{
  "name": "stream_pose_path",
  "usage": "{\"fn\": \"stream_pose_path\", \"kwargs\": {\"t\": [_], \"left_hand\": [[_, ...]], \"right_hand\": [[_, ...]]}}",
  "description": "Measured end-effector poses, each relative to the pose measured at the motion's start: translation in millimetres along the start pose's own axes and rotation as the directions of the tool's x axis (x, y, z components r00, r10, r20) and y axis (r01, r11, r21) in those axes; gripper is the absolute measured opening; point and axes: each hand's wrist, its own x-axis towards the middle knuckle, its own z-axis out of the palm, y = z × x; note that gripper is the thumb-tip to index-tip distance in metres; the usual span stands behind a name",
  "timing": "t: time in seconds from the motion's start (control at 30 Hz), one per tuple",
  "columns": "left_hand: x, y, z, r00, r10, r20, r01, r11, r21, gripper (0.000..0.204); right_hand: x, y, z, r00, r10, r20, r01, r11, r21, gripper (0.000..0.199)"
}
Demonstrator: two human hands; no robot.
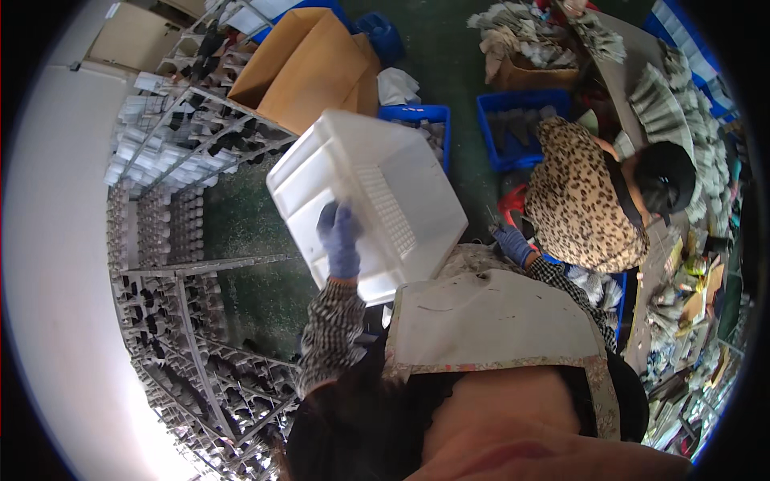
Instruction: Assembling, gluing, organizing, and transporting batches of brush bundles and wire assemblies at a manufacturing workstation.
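A large white plastic crate is tilted in front of me, its hollow inside and slotted wall showing. My left hand, in a blue-grey glove, is closed on the crate's near left side; motion smears its fingertips. My right hand, gloved alike, is off to the right of the crate near my apron. Its fingers are curled, and something small and dark shows at their tips, too unclear to name.
Metal racks loaded with rows of dark and grey pieces line the left. Beyond the crate stand a big cardboard box and a blue bin. Another blue bin is near a co-worker in a leopard-print top, beside a crowded workbench.
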Motion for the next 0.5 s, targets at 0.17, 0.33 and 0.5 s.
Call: {"fn": "stream_pose_path", "kwargs": {"t": [0.17, 0.33, 0.5], "left_hand": [[104.9, 26.0, 38.6, 0.992, 0.125, 0.005, -0.124, 0.989, -0.080, 0.025], [164.8, 84.3, 17.9, 0.981, 0.183, 0.066, -0.160, 0.951, -0.266, 0.023], [267.4, 93.3, -41.6, 0.861, 0.499, -0.092, -0.502, 0.811, -0.299, 0.021]], "right_hand": [[74.8, -36.7, 27.9, 0.949, 0.060, 0.310, -0.087, 0.993, 0.074, 0.044], [151.8, -108.0, 49.0, 0.809, 0.507, 0.297, -0.549, 0.471, 0.691, 0.037], [269.3, -265.0, -7.2, 0.974, 0.160, -0.158, -0.033, 0.796, 0.605, 0.031]]}}
